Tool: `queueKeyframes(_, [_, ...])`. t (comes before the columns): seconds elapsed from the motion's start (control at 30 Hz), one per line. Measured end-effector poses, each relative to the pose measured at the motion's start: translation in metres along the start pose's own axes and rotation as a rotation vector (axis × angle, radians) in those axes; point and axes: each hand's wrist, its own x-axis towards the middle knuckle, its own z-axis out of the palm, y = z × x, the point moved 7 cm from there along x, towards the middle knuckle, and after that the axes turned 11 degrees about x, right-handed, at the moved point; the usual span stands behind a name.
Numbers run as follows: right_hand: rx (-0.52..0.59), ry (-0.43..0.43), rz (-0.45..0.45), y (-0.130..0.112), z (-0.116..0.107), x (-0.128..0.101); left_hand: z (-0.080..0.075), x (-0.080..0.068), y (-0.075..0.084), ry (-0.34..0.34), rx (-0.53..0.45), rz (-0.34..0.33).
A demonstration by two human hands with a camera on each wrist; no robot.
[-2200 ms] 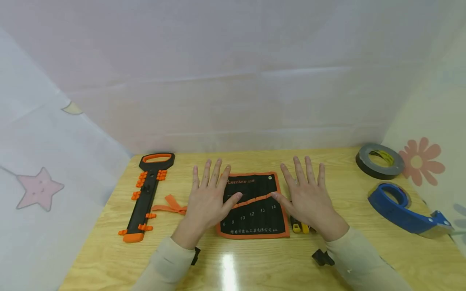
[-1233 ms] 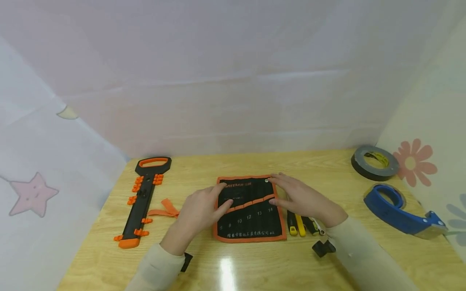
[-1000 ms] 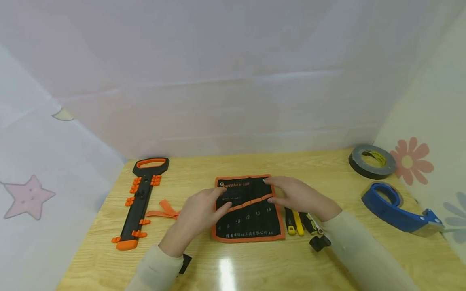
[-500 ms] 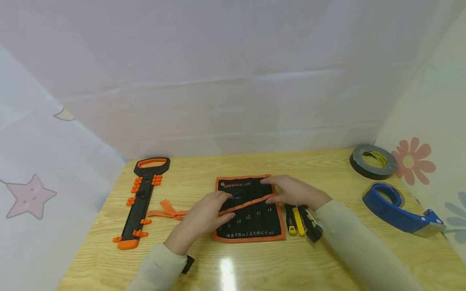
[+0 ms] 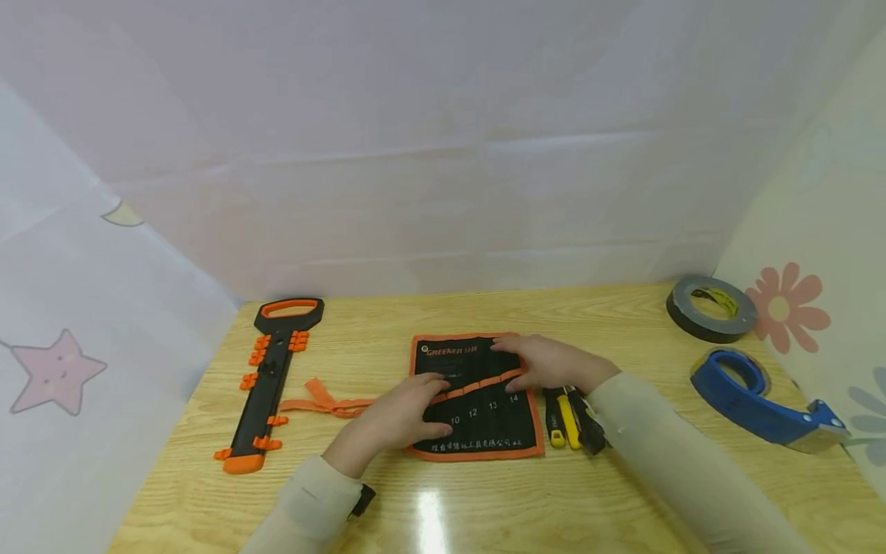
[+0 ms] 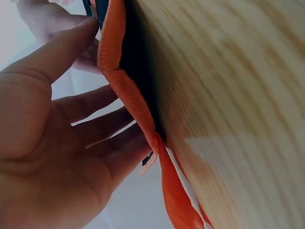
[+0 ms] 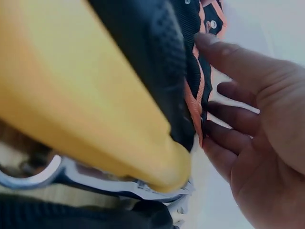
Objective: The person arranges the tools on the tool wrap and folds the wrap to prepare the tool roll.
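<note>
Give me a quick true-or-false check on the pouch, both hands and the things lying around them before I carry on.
1. The black pouch lies between the left hand and the right hand. True.
2. The yellow tool is tucked into a pocket of the black pouch. False: the yellow tool lies on the table, to the right of the black pouch.
3. The blue tape dispenser lies nearer the camera than the grey tape roll. True.
4. The right hand grips the grey tape roll. False: the right hand is at the right edge of the black pouch.
5. An orange strap runs out on the left side of the black pouch. True.
</note>
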Motion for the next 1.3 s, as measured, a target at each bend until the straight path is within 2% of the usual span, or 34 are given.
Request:
queueKeyframes(0.1, [-0.019,-0.009,0.020,0.005,0.003,0.001,0.003,0.000,-0.001,-0.019,0.004,0.013])
queueKeyframes(0.57, [-0.065,0.007,-0.003,0.007,0.008,-0.002,0.005,-0.003,-0.004,-0.074,0.003,0.037])
queueKeyframes(0.93, [-0.138,0.035,-0.018,-0.003,0.011,-0.010,0.001,0.006,-0.012,-0.073,0.014,0.048])
queueKeyframes(1.07, [-0.162,0.063,-0.025,-0.004,0.013,-0.014,0.001,0.008,-0.014,-0.087,0.031,0.040])
queueKeyframes(1.3, [-0.203,0.091,-0.026,-0.009,0.017,-0.018,0.002,0.012,-0.015,-0.117,0.052,0.065])
